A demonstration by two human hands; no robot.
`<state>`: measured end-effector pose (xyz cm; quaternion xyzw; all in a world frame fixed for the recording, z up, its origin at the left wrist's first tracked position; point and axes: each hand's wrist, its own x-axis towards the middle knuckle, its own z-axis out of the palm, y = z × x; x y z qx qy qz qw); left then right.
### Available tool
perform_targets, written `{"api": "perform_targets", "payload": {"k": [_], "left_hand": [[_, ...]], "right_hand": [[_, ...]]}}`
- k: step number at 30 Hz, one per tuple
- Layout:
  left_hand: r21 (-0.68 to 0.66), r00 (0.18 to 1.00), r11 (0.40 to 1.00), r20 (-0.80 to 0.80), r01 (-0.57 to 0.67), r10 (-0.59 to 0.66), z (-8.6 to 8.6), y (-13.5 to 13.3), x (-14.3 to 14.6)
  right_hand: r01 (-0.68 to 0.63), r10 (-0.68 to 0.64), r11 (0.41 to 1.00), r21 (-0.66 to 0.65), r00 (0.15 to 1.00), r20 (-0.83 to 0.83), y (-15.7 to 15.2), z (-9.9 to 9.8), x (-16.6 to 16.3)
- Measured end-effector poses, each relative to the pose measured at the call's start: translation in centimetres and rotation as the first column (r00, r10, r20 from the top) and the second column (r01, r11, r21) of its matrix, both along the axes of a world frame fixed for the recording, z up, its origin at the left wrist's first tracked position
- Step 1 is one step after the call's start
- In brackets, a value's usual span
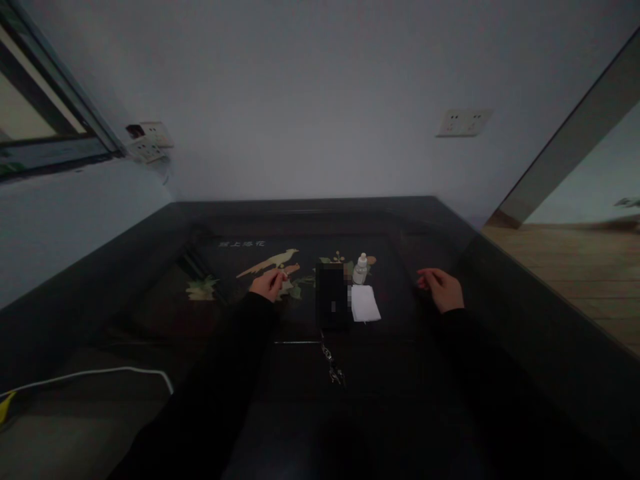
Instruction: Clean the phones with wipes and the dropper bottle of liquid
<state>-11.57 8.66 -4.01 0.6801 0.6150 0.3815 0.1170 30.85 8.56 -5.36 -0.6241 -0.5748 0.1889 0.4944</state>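
Observation:
A dark lacquered table (410,220) carries an inlaid bird and leaf picture. My left hand (269,285) rests on it near the bird, fingers curled, apparently pinching something small that I cannot make out. My right hand (443,289) lies on the table to the right, fingers loosely apart and holding nothing. Between the hands lies a dark phone (332,296). A white folded cloth or paper (365,303) sits just right of the phone. A small clear bottle (361,268) with a white cap stands behind the cloth. A strap with a metal charm (332,367) trails from the phone toward me.
A white cable (100,375) runs along the near left. Wall sockets (463,123) sit on the back wall, with more sockets (150,140) at the left corner below a window frame. A wooden floor (575,267) lies beyond the table's right edge.

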Motion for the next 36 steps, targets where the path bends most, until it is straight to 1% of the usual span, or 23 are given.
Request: {"api": "perform_targets", "payload": {"k": [6,8,10,12,14,16,18,20,22,27,31,36], "left_hand": [[-0.055,0.979,0.992,-0.164,0.111,-0.119,-0.5,0.2,0.8],[-0.072,0.967,0.987,-0.203,0.142,-0.154,-0.7,-0.1,1.5],[-0.09,0.953,0.98,-0.236,0.175,-0.192,-1.0,-0.7,2.5],[-0.107,0.938,0.973,-0.262,0.204,-0.226,-1.3,-1.8,3.5],[-0.126,0.92,0.964,-0.29,0.235,-0.262,-1.5,-2.9,4.5],[-0.154,0.888,0.949,-0.339,0.274,-0.311,-1.6,-3.9,5.3],[-0.205,0.835,0.933,-0.418,0.296,-0.357,-1.5,-4.5,5.8],[-0.255,0.791,0.919,-0.471,0.302,-0.391,-1.3,-4.7,6.2],[-0.287,0.772,0.909,-0.487,0.302,-0.41,-1.1,-4.7,6.3],[-0.304,0.774,0.912,-0.493,0.275,-0.398,-1.0,-4.7,6.6],[-0.282,0.775,0.92,-0.503,0.272,-0.383,-1.2,-4.8,6.6],[-0.288,0.774,0.921,-0.508,0.262,-0.379,-1.2,-4.8,6.6]], "right_hand": [[-0.01,0.008,1.0,0.012,0.992,0.128,-0.2,0.3,-0.2],[-0.009,0.002,0.999,0.037,0.982,0.187,-0.5,0.6,-0.7],[-0.026,0.006,0.997,0.075,0.966,0.258,-1.2,1.1,-1.9],[-0.089,0.046,0.99,0.11,0.938,0.343,-2.3,1.6,-3.9],[-0.207,0.136,0.972,0.115,0.886,0.444,-3.5,2.2,-6.6],[-0.318,0.227,0.945,0.08,0.811,0.539,-4.6,2.5,-9.2],[-0.374,0.277,0.927,0.033,0.739,0.615,-5.2,2.6,-11.5],[-0.377,0.286,0.926,-0.01,0.686,0.669,-5.3,2.5,-13.0],[-0.354,0.279,0.934,-0.044,0.647,0.709,-5.1,2.3,-13.9],[-0.307,0.274,0.946,-0.106,0.58,0.767,-4.6,1.9,-14.5],[-0.298,0.291,0.944,-0.139,0.559,0.777,-4.6,1.8,-14.5],[-0.29,0.302,0.944,-0.16,0.559,0.772,-4.4,1.7,-14.4]]}}
